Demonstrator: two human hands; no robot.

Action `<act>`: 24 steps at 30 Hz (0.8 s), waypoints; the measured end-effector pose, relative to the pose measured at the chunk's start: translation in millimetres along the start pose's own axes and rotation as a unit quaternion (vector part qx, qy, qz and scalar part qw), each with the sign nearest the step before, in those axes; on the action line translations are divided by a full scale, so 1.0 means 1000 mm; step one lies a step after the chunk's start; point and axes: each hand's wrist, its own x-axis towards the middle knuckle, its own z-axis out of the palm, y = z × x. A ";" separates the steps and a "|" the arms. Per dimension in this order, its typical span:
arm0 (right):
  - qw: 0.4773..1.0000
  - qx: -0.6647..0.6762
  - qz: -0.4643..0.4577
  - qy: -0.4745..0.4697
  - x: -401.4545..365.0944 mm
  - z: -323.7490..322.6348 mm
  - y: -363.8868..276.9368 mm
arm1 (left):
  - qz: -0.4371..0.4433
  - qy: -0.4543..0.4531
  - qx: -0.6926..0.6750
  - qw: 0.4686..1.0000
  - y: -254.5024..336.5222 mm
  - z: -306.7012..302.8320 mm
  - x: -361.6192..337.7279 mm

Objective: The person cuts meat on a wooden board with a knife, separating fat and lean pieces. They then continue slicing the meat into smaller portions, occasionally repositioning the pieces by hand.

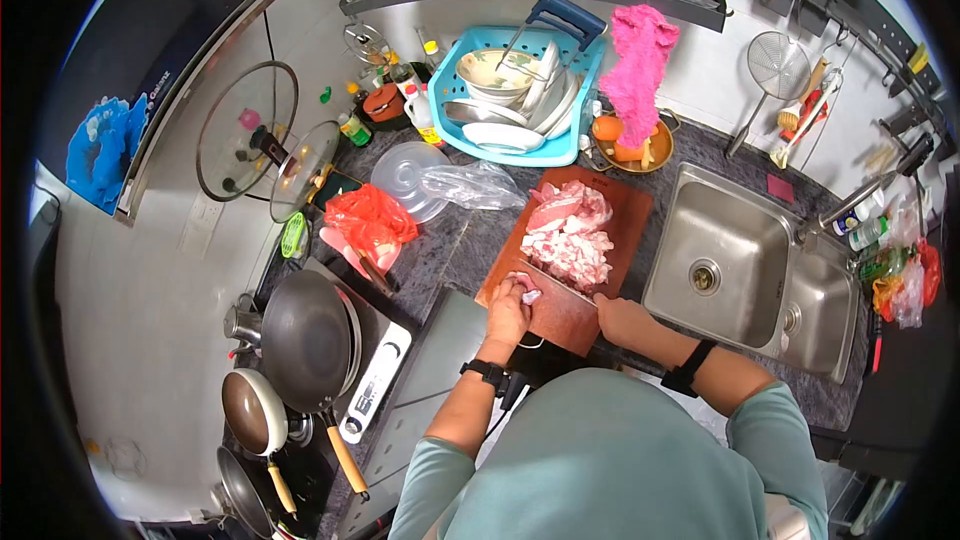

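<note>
A wooden cutting board [628,202] lies on the dark counter in front of me. Raw meat [570,230], partly in a large slab and partly in small chunks, is heaped on its far half. My right hand [622,324] is closed around the handle of a knife [562,286], whose blade runs across the board just on the near side of the chunks. Left of the blade, my left hand [510,316] has its fingers curled on a small piece of meat [528,292]. The fingers partly cover that piece. Dark bands circle both wrists.
A double steel sink [672,285] is at the right. Behind the board stand a blue dish rack [440,105] and a pan with eggs [665,152]. Leftward are a red plastic bag [372,220], clear lids [400,175], and a wok [305,340] on a cooktop [378,380].
</note>
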 end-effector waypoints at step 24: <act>0.998 -0.001 -0.042 0.036 0.088 0.015 -0.055 | 0.044 -0.009 -0.050 0.998 0.009 -0.006 -0.002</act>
